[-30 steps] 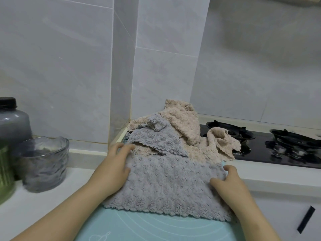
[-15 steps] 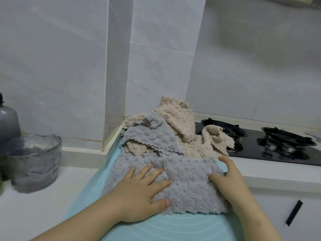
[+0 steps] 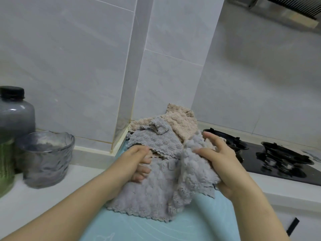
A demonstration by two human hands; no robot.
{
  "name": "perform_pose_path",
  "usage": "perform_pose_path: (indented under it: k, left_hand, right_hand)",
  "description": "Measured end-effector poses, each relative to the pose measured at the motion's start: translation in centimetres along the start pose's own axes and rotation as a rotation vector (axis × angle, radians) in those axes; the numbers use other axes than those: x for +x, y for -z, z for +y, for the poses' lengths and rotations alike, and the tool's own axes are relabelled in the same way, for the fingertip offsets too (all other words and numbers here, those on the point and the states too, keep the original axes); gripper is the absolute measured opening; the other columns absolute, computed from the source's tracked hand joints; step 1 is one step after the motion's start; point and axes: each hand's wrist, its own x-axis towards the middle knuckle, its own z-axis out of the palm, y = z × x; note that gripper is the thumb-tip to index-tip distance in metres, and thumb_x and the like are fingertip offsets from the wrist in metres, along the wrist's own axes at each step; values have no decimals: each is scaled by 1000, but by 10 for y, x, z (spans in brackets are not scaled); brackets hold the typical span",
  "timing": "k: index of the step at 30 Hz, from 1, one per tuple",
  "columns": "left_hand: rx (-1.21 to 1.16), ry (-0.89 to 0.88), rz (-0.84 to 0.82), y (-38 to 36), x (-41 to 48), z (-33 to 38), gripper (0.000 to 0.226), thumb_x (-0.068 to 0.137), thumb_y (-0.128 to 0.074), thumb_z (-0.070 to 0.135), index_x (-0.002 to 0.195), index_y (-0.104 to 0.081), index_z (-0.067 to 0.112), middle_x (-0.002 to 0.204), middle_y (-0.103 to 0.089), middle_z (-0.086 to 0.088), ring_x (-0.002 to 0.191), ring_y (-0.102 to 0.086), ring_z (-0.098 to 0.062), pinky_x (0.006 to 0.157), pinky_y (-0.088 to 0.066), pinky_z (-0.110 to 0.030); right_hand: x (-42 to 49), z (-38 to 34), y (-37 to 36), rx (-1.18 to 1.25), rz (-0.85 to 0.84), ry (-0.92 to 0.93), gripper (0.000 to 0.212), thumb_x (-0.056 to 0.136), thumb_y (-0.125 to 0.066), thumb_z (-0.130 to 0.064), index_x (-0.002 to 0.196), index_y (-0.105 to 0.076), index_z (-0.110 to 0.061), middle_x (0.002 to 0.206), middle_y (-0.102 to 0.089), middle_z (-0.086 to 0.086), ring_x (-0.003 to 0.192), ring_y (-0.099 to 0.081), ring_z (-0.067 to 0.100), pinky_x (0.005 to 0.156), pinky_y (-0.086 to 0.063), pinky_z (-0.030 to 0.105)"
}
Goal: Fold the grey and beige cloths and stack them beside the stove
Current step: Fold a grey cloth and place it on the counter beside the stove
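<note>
The fluffy grey cloth (image 3: 152, 193) lies on the pale blue mat (image 3: 199, 223), with the black gas stove (image 3: 278, 159) at 3 o'clock. The left hand (image 3: 137, 162) curls its fingers onto the cloth's 10 o'clock area; the right hand (image 3: 220, 166) grips its raised 2 o'clock edge.

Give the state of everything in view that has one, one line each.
front grey cloth, partly folded, right side lifted
rear grey cloth, crumpled on the pile
beige cloths, heaped, unfolded
left hand, rests on front grey cloth
right hand, grips the lifted side
bottle, capped
glass bowl, upright
stove, unlit
</note>
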Motion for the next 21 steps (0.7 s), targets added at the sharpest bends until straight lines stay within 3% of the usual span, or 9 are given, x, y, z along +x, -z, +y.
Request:
perform_pose_path:
  k: [3,5,7,9,11,13,15,17,21]
  left_hand:
    - [-292,230,-110,8,1,7,43,89,-42,56,102,-60,20,85,-67,-14,66,-64,-27,58,-53,-32]
    - [-223,192,-56,8,7,6,41,90,-44,50,112,-64,22,111,-66,-13,96,-64,-28,75,-50,-33]
    - [-32,88,57,8,10,3,48,88,-58,33,134,-44,32,135,-45,0,122,-49,-26,94,-41,-30]
    - [26,63,-17,11,6,-3,63,82,-68,10,130,-43,42,130,-45,-1,109,-57,-30,94,-48,-40]
    - [137,40,-71,13,1,-7,51,81,-63,-5,112,-57,35,124,-54,-6,90,-62,-29,84,-52,-42]
    - [269,19,-62,13,0,-5,37,82,-61,-5,94,-66,29,118,-58,-4,88,-63,-29,84,-52,-43]
    - [289,23,-54,17,1,-2,30,82,-64,-2,92,-68,26,111,-62,-3,87,-66,-30,83,-53,-45]
    - [331,12,-54,22,1,-1,29,81,-67,2,95,-66,27,107,-65,-3,86,-68,-28,80,-56,-41]
    - [617,-20,-54,32,3,-2,33,78,-71,5,90,-61,34,119,-58,-1,95,-61,-20,75,-51,-27]
  right_hand:
    - [1,-3,-33,-44,-181,-3,32,89,-55,-35,120,-49,-38,95,-66,5,54,-63,14,46,-45,27]
    - [6,15,-42,-97,-69,34,23,89,-54,-39,113,-53,-37,91,-68,4,58,-60,14,50,-43,26]
    - [10,40,-41,-230,109,79,17,91,-56,-32,107,-59,-29,82,-66,1,61,-57,13,56,-43,27]
    - [10,59,-35,-367,167,86,13,91,-57,-27,103,-59,-24,75,-62,-1,64,-55,15,64,-44,30]
    - [10,68,-29,-445,155,63,17,90,-57,-31,105,-55,-24,75,-60,-1,67,-57,16,65,-43,30]
    - [11,71,-28,-517,113,11,36,87,-57,-42,117,-46,-25,89,-60,-3,79,-59,15,66,-42,27]
    - [12,73,-31,-535,37,-26,58,84,-59,-49,131,-35,-28,113,-55,-10,97,-57,13,79,-45,29]
    - [10,75,-36,-453,-55,-44,74,81,-64,-48,140,-24,-31,131,-46,-11,107,-50,11,96,-42,31]
    - [8,73,-39,-417,-120,-31,83,83,-67,-36,146,-12,-34,146,-36,-7,114,-46,13,96,-36,28]
